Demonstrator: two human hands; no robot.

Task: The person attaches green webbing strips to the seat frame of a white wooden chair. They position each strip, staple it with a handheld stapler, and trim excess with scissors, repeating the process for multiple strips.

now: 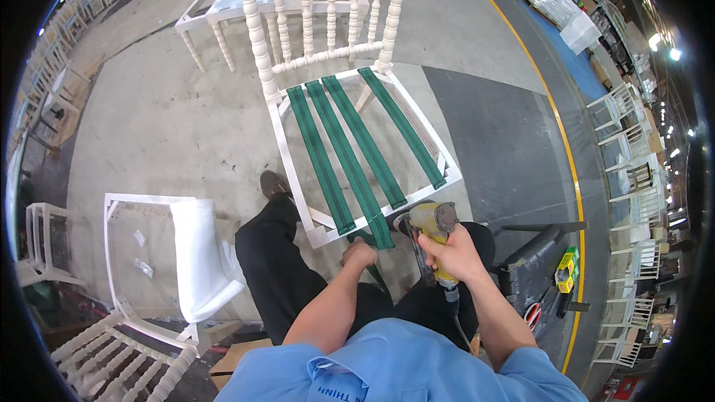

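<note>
Workshop floor: left hand (360, 254) fingers pinch green webbing strap (381, 232) end at chair frame (322, 236) front rail; right hand (451, 251) clenched on staple gun (430, 225), just right of strap.

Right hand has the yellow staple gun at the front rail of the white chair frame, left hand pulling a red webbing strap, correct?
Not quite: the webbing strap pulled by the left hand is green, not red, as the head view shows. The right hand does hold the yellow staple gun at the white chair frame.

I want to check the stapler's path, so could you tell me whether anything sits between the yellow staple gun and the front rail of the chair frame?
Nothing visible does: the staple gun in the right hand sits right by the front rail.
</note>
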